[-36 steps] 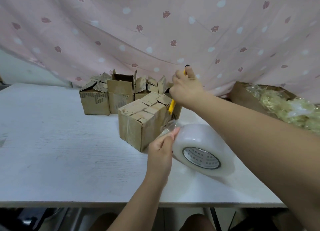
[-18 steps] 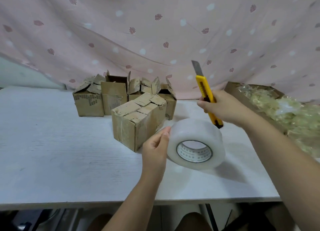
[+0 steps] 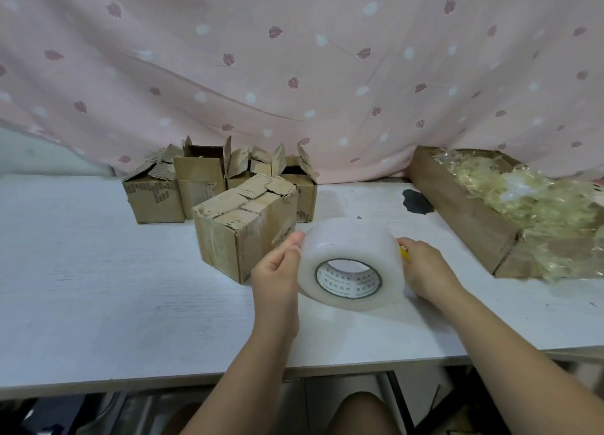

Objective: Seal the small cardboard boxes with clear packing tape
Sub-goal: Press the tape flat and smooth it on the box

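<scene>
Pink curtain with white dots, maroon leaves; brown boxes, white table, milky tape, yellow knife.

A single wide-angle view looks out from the person's head, facing forward and down over the white surface toward the pink curtain hung behind it. The camera sits close: the left hand and right hand reach in from the bottom edge to mid-frame, and the surface's near edge shows below them.

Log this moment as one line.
left hand: grips clear tape roll | right hand: holds yellow utility knife, against roll | front cardboard box: flaps folded shut | rear boxes: flaps raised
</scene>
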`<control>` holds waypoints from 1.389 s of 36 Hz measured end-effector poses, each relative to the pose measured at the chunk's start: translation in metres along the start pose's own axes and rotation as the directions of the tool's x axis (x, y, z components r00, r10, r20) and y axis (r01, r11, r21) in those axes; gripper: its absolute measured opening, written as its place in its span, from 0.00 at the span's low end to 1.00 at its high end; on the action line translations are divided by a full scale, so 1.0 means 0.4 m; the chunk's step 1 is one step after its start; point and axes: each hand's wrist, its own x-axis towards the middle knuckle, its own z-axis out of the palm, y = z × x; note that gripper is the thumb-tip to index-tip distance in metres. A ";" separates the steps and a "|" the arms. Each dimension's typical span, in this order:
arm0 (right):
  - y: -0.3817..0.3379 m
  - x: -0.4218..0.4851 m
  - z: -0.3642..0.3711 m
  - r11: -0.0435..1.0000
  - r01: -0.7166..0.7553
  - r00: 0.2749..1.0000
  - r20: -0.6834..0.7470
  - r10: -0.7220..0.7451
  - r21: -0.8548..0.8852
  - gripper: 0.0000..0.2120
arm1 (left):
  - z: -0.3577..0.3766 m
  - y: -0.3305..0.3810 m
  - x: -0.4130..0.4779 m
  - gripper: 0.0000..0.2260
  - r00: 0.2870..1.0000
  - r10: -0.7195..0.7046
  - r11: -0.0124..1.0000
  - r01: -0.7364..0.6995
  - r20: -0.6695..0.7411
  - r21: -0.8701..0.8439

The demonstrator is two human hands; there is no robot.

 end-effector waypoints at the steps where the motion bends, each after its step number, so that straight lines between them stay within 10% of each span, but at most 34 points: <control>1: -0.005 -0.003 0.002 0.999 0.000 1.000 -0.008 0.000 -0.039 0.15 | 0.001 0.001 0.002 0.11 1.000 -0.029 0.999 0.029 -0.005 -0.019; 8: -0.012 -0.025 0.004 0.991 0.004 0.996 -0.090 -0.017 -0.137 0.13 | 0.002 0.031 0.001 0.14 1.000 0.019 0.999 -0.018 0.023 -0.044; 12: -0.065 -0.036 -0.047 0.945 0.148 0.942 -0.332 -0.044 0.293 0.08 | 0.011 0.033 -0.015 0.17 0.993 0.120 0.988 -0.121 0.017 0.095; 16: -0.140 -0.068 -0.157 0.619 0.275 0.949 -0.313 -0.050 0.735 0.17 | 0.017 0.039 -0.005 0.22 0.991 0.127 0.987 -0.122 -0.049 0.107; 22: -0.211 -0.127 -0.225 0.810 0.403 0.898 -0.013 -0.440 0.426 0.18 | 0.023 0.050 0.012 0.11 0.992 0.115 0.991 -0.111 -0.059 0.075; 27: -0.246 -0.151 -0.187 0.866 0.494 0.860 0.103 -0.500 0.075 0.34 | 0.025 0.062 0.004 0.02 0.970 0.242 0.944 -0.232 -0.016 0.233; 34: -0.269 -0.137 -0.151 0.872 0.472 0.881 0.070 -0.467 -0.131 0.29 | 0.034 0.080 0.007 0.08 0.956 0.291 0.901 -0.281 0.020 0.330; 41: -0.273 -0.119 -0.171 0.907 0.355 0.912 0.132 -0.389 0.225 0.23 | 0.047 0.093 0.014 0.10 0.932 0.360 0.831 -0.338 0.036 0.442; 50: -0.256 -0.082 -0.210 0.935 0.289 0.839 0.415 -0.351 0.207 0.15 | 0.059 0.117 0.027 0.10 0.978 0.206 0.917 -0.203 0.028 0.342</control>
